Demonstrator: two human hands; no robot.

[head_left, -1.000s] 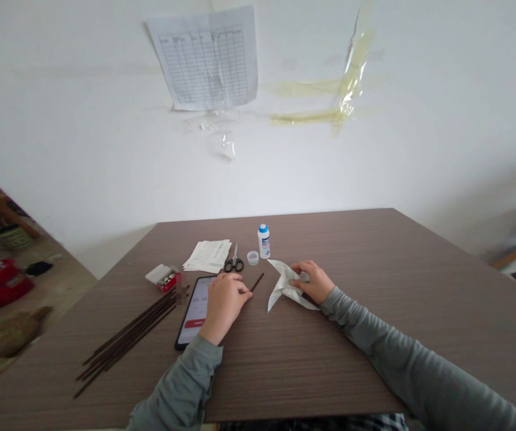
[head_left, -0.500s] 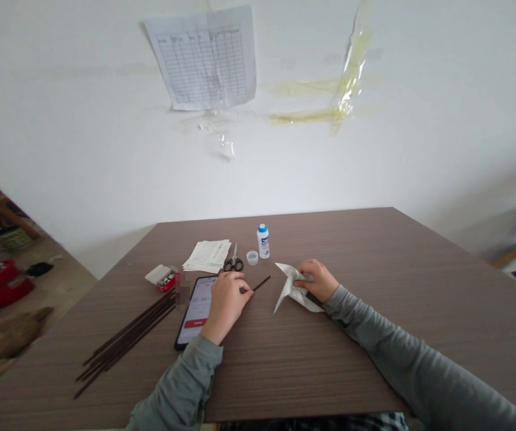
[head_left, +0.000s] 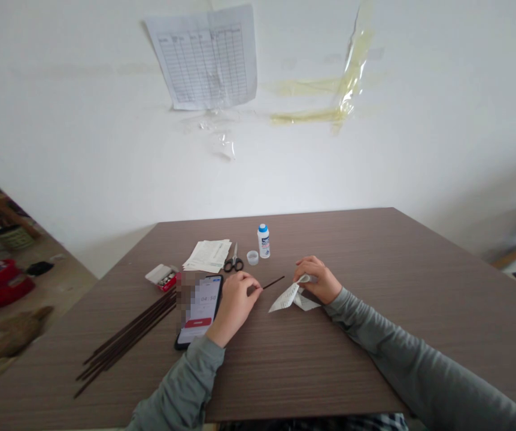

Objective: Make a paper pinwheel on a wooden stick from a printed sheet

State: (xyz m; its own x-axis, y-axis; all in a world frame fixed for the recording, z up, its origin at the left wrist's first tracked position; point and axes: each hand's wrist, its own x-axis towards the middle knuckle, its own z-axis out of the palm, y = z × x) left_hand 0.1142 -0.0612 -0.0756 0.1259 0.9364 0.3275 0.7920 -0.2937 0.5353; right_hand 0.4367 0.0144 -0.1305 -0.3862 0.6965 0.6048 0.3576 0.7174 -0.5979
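Observation:
Between the fingertips of my left hand [head_left: 240,300] is a thin dark stick [head_left: 274,282], its free end pointing up and to the right. My right hand [head_left: 318,280] pinches a folded paper pinwheel [head_left: 287,298] made of printed paper, with its pointed blades hanging below the fingers. A small gap separates the stick's tip from the pinwheel. Just left of my left hand lies a phone [head_left: 199,323] with a timer on its screen, partly blurred out. The far part of the right palm and the pinwheel's back are hidden.
A bundle of dark sticks [head_left: 126,335] lies at the left on the brown table [head_left: 375,359]. Behind the phone are a small red-and-white box [head_left: 163,278], paper sheets [head_left: 206,255], scissors [head_left: 234,262], a clear cap [head_left: 252,258] and a white bottle with a blue lid [head_left: 264,242].
My left hand has moved right with the stick, bringing its tip nearer the pinwheel. The pinwheel has turned in my right hand, and its blades now point downward.

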